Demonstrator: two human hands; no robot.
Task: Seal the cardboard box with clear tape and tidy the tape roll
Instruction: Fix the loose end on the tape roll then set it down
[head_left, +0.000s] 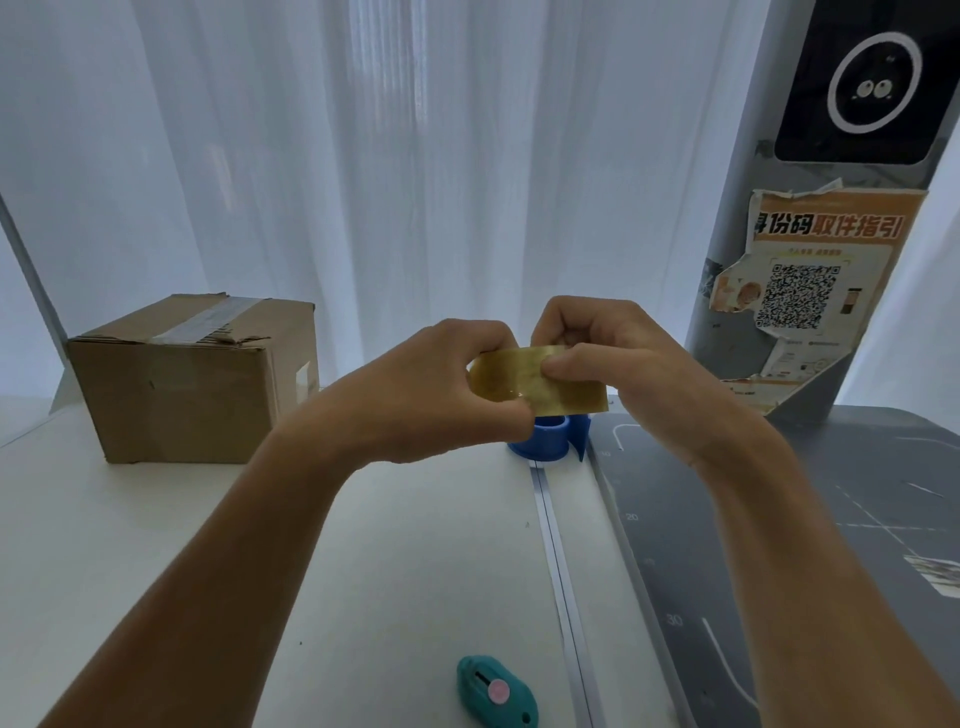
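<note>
A yellowish clear tape roll (540, 384) is held up in front of me above the table, between both hands. My left hand (441, 384) grips its left side with curled fingers. My right hand (613, 358) pinches the roll's upper edge, thumb on its outer face. Under the roll stands a blue tape dispenser (545, 439) on the white table (156, 545). The cardboard box (192, 379) sits at the back left, its top flaps shut with a strip of clear tape along the seam and some torn cardboard beside it.
A teal box cutter (496, 693) with a pink button lies near the front edge. A grey measuring mat (779, 545) covers the right side. A grey pillar with a torn orange poster (810, 291) stands at back right. White curtains hang behind.
</note>
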